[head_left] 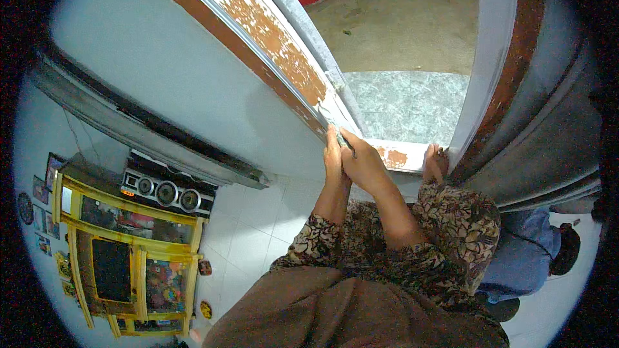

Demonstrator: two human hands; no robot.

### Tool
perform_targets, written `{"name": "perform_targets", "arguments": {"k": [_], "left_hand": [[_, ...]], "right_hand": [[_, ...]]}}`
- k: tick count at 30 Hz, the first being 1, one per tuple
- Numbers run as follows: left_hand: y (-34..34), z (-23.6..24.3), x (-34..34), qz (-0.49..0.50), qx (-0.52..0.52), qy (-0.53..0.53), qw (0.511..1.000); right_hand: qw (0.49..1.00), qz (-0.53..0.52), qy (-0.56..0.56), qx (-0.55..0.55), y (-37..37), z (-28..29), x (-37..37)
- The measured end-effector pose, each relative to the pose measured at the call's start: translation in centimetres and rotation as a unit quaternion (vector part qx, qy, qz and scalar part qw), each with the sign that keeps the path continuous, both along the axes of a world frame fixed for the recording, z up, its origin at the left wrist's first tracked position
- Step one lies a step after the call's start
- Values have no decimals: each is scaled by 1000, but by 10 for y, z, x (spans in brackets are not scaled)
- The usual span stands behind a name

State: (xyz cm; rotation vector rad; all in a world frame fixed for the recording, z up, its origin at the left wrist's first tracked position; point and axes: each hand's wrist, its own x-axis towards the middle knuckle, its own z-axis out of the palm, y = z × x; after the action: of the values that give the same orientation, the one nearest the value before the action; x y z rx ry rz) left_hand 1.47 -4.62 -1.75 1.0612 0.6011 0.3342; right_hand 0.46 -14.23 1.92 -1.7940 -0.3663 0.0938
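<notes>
Brown cloth (pixel 309 309), worn by the person: nearest item, spread across the lower edge. Patterned sleeves, dark and beige, above it.

Right hand (pixel 362 166): fingers curled, grasping a slim tool (pixel 349 147) with a dark handle end; exact kind too small to tell. Left hand (pixel 333 158): upright, pressed against the right hand; whether it also grips the tool cannot be told. Tool located between the hands, its pale far end at the door frame (pixel 274 35).

Door frame: white, with a large patch of mottled brown on its inner face. Sill (pixel 394 156): white, smaller brown patches; bare foot (pixel 436 164) at its right end. Beyond: grey-green tiles (pixel 412 103).

Left side: yellow cabinet (pixel 139 277), dark audio unit (pixel 166 193) with round speakers on top.

Right side: grey curtain (pixel 548 132).
</notes>
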Motion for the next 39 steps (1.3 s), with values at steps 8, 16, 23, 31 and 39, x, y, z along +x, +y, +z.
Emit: {"name": "perform_targets", "arguments": {"k": [8, 16, 23, 31, 39], "left_hand": [[5, 15, -7, -54, 46, -1, 997], [2, 30, -14, -34, 79, 11, 996], [4, 39, -15, -48, 129, 91, 986], [5, 43, -12, -60, 171, 18, 983], [-3, 42, -9, -31, 146, 8, 989]], "right_hand": [[998, -33, 20, 41, 7, 11, -11], [995, -39, 31, 81, 14, 7, -16], [994, -42, 49, 89, 17, 8, -17], [991, -34, 48, 124, 23, 0, -11], [992, -12, 59, 113, 14, 4, -4]]}}
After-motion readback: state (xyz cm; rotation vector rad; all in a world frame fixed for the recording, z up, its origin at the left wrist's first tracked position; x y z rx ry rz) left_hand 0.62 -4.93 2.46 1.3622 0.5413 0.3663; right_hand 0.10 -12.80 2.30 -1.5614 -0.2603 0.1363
